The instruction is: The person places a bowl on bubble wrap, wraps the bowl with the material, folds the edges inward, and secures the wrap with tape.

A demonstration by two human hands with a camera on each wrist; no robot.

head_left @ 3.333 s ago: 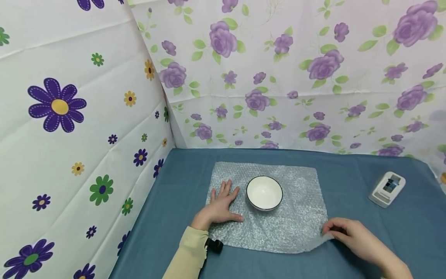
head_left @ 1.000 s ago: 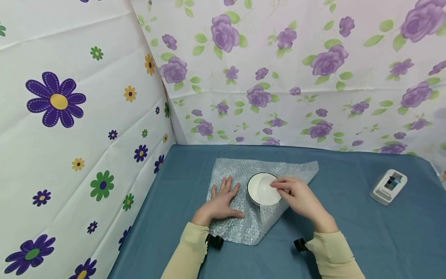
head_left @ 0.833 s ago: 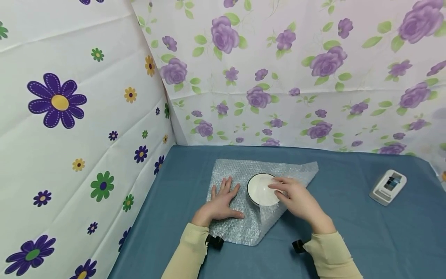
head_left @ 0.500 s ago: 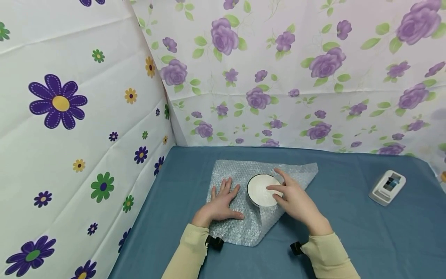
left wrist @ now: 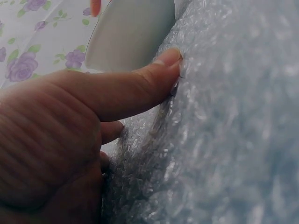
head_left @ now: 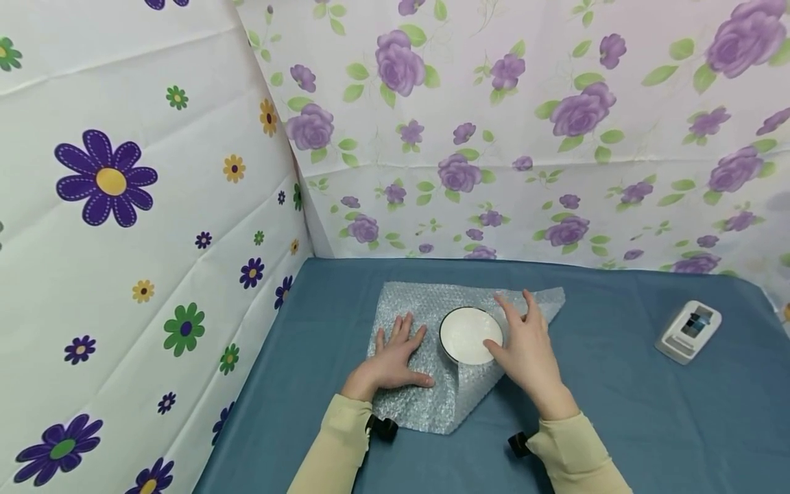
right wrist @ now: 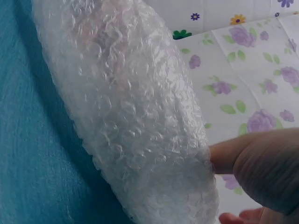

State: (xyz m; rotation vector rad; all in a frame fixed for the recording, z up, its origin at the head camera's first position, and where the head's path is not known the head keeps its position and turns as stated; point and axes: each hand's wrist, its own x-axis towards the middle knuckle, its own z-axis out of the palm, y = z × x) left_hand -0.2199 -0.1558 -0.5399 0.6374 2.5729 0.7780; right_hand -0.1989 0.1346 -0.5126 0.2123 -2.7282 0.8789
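A white bowl with a dark rim stands on a sheet of bubble wrap. The sheet's near right corner is folded up against the bowl's right side and over its rim. My left hand lies on the sheet left of the bowl, fingers spread; its thumb presses the wrap in the left wrist view. At the bowl's right side my right hand is spread, thumb over the bowl and other fingers reaching toward the far side. In the right wrist view its thumb touches the folded wrap.
A white device with a dark window lies on the right of the blue cloth-covered table. Flowered curtains hang behind the table and along its left side. A dark wrist camera shows below my right hand.
Since the first frame my right hand has folded the sheet's near right corner over the bowl. Lately its fingers let go and spread toward the far side. The left hand stays put.
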